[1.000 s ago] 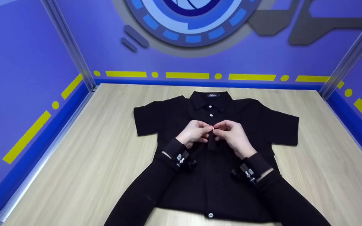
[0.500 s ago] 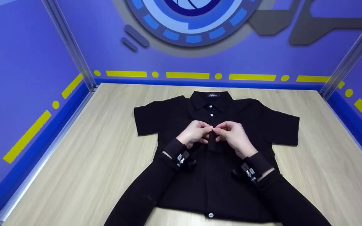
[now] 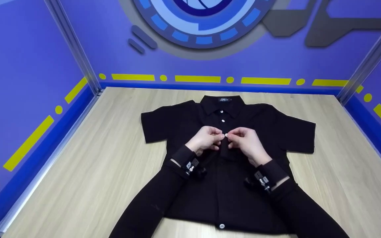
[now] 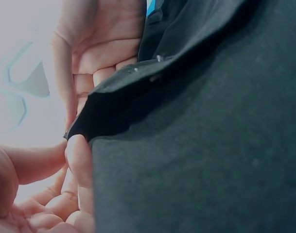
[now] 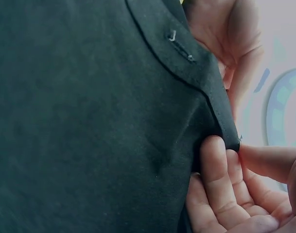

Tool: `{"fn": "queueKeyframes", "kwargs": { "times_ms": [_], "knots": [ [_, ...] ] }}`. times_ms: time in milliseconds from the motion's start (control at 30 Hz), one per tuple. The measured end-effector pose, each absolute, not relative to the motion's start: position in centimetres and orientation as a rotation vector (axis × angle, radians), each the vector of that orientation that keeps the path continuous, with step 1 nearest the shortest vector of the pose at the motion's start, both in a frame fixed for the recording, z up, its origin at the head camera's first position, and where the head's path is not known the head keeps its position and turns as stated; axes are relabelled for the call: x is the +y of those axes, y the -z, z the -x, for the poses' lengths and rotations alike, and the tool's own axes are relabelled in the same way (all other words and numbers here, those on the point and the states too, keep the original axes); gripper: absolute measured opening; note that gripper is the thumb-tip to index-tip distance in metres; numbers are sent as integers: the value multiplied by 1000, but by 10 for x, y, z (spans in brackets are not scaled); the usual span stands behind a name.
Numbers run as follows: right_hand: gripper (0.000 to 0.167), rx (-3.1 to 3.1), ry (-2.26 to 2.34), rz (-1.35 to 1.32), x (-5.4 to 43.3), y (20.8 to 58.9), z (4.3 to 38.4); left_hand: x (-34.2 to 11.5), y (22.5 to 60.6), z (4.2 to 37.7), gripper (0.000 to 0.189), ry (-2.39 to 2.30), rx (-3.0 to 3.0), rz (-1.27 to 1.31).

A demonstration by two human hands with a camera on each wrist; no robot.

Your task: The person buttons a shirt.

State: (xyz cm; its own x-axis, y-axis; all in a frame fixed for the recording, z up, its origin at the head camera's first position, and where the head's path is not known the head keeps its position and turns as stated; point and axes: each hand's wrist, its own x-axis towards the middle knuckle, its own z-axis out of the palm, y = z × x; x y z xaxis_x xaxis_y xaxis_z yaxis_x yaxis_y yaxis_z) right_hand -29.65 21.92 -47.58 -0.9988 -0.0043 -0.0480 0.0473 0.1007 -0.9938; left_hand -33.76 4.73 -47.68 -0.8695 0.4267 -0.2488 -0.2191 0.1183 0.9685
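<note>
A black short-sleeved shirt [image 3: 197,205] lies front up, its collar at the far side. My left hand [image 3: 206,138] pinches the front placket between thumb and fingers. Facing it closely, my right hand [image 3: 246,142] pinches the placket beside a white button [image 3: 226,135], which shows between the fingertips. The left wrist view has the lifted shirt fabric [image 4: 201,145] held at its edge by both hands. In the right wrist view a buttonhole [image 5: 181,47] with loose white thread lies on the placket, above the pinching fingers [image 5: 215,160]. Whether the button sits in a hole is hidden.
Two white buttons [image 3: 222,116] show below the collar, and another button [image 3: 222,226] sits at the hem. The light wooden table [image 3: 111,132] is bounded by blue panels [image 3: 177,62] at the back and sides.
The white button, covered by the fingertips half a second ago, now shows between them. The right fingertips have shifted slightly to the right; the shirt stays in place.
</note>
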Motion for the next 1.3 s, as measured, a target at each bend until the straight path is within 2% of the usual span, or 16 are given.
{"fn": "queueKeyframes", "kwargs": {
  "times_ms": [333, 700, 833, 1067, 1300],
  "knots": [
    [25, 2259, 2092, -43, 221, 475, 297, 46, 480, 340, 27, -1817, 1942, -183],
    [28, 2362, 1838, -11, 224, 474, 298, 40, 481, 339, 8, -1720, 2045, -218],
    [30, 2360, 1772, 11, 226, 472, 296, 38, 481, 339, 12, -1619, 2046, -226],
    [34, 2338, 1695, 88, 228, 466, 292, 31, 472, 333, 29, -1475, 1965, -271],
    [31, 2329, 1629, 84, 230, 459, 285, 25, 466, 321, 25, -1311, 1982, -331]
  ]
}}
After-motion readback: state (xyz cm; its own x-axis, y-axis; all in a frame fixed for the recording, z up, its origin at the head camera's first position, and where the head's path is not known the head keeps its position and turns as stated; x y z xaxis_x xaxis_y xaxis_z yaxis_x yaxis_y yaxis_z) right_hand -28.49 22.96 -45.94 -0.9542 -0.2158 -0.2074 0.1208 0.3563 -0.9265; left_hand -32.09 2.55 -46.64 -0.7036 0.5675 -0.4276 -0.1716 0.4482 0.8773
